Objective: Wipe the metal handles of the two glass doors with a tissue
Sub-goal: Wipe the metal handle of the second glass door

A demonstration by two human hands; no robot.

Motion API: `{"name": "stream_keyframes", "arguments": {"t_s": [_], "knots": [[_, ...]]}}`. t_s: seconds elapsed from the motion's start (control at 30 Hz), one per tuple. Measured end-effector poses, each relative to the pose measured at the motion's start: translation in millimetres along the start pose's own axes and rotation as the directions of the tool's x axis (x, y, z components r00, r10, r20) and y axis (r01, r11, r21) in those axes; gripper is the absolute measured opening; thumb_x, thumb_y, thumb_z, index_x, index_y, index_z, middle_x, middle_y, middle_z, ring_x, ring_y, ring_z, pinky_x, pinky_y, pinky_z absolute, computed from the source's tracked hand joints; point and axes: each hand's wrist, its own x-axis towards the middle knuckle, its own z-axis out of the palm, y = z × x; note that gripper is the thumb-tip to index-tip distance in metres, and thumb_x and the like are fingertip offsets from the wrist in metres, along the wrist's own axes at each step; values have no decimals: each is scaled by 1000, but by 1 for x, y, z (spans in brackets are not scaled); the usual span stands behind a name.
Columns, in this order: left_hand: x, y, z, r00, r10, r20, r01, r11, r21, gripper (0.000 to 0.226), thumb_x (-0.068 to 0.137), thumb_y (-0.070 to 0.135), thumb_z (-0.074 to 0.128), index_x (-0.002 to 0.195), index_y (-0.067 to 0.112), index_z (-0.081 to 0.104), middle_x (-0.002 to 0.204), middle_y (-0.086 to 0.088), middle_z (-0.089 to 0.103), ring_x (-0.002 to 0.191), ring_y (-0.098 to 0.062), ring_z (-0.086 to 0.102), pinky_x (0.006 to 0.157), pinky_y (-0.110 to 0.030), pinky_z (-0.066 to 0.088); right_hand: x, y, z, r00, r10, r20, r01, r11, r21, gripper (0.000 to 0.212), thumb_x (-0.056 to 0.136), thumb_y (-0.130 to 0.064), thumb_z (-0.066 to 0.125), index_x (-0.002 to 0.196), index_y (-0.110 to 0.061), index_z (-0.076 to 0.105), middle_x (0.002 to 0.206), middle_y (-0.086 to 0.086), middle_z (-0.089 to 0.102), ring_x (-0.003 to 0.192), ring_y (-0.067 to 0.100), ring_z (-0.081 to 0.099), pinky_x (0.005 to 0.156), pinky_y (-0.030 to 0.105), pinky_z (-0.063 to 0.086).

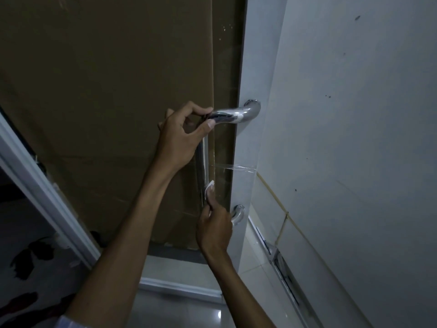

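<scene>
The metal handle (233, 114) is a chrome tube, round in section and very shiny, w/ bright reflections along it. It is a long U-shape pull: the upper end bends out from the door edge (246, 143), then the bar turns and runs down in front of the glass door (106, 91), and the lower end (237, 213) bends back into the door edge, near the floor side. The long part of the bar (203, 162) shows only as a thin pale strip between the two hands.

The left hand (179, 136) grasps the handle at the upper bend; thumb and forefinger are curled round the tube, the other fingers folded behind. The right hand (214, 229) is lower, just beside the lower end, and pinches a small white tissue (209, 189) btw. thumb and fingers. The tissue is soft and crumpled and it touches the bar.

The glass looks brown and matt, bc. brown cardboard-like sheet w/ faint creases covers it. A strip of clear tape (234, 168), glossy and wrinkled, crosses from the brown sheet to the door edge. The door edge is smooth, pale grey. At right is a pale wall (354, 114) w/ some small dark spots, and at its foot a metal rail (281, 271). Below, the floor tiles (179, 311) are glossy.
</scene>
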Motion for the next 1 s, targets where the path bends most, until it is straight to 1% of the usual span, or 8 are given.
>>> {"name": "stream_keyframes", "arguments": {"t_s": [0.1, 0.23, 0.33, 0.5, 0.63, 0.77, 0.87, 1.0], "knots": [[1, -3, 1, 1000, -11, 2, 11, 1000, -3, 16, 92, 49, 72, 107, 50, 68, 119, 6, 72, 104, -22, 63, 98, -11, 34, 5, -3, 3, 999, -22, -41, 20, 999, -44, 32, 109, -27, 49, 135, -28, 68, 85, -9, 73, 63, -7, 60, 66, 14, 55], [0, -4, 2, 1000, -21, -7, 21, 1000, 0, 20, 91, 52, 70, 110, 47, 69, 122, 2, 69, 104, -20, 60, 89, -26, 45, 1, -8, -3, 999, 26, 44, -27, 999, 35, 36, 111, -36, 46, 109, -17, 77, 76, -10, 72, 68, -9, 63, 70, 7, 44], [0, -5, 1, 999, -38, -8, 38, 999, -4, 20, 90, 56, 69, 110, 51, 67, 124, -1, 68, 105, -21, 60, 94, -29, 47, -6, 4, -9, 996, 40, 84, -38, 999, -30, 32, 110, -29, 42, 134, -29, 64, 101, 1, 75, 88, 6, 65, 78, 18, 40], [-1, -1, 2, 1000, -14, -17, 14, 1000, 2, 17, 92, 49, 70, 109, 48, 68, 121, 4, 70, 104, -22, 59, 89, -25, 47, -9, 7, 9, 994, 106, 28, -107, 994, 28, 61, 108, -50, 45, 79, -3, 71, 64, 5, 61, 56, -1, 58, 57, 10, 38], [-2, 0, 2, 1000, -10, -17, 10, 1000, -3, 15, 94, 43, 72, 107, 47, 67, 120, 8, 71, 103, -26, 59, 87, -12, 39, -9, 12, 7, 985, 173, -7, -172, 983, 64, 53, 110, -45, 43, 100, -5, 76, 67, 10, 64, 51, -5, 56, 52, 9, 42], [-3, 3, 4, 1000, -8, -10, 8, 1000, -24, 14, 95, 42, 70, 107, 47, 66, 121, 16, 71, 105, -30, 59, 96, -28, 46, -12, 6, 13, 987, 158, 22, -160, 977, 142, 47, 106, -58, 44, 74, -34, 68, 58, -1, 60, 58, 7, 62, 76, 31, 56], [-3, 3, 3, 999, 2, -33, -3, 999, -36, 14, 94, 43, 70, 108, 47, 67, 119, 15, 72, 104, -33, 60, 96, -48, 51, -17, 26, 12, 977, 213, 1, -213, 974, 84, 47, 100, -66, 45, 71, -35, 65, 51, -13, 56, 56, 5, 59, 78, 34, 54], [-2, 3, 3, 999, -1, -42, -1, 999, -43, 15, 94, 43, 70, 109, 44, 68, 119, 18, 72, 104, -33, 61, 94, -52, 52, -16, 32, 14, 963, 271, 8, -270, 955, 120, 50, 100, -63, 46, 79, -24, 70, 54, -19, 59, 61, 3, 59, 70, 26, 47]]}}
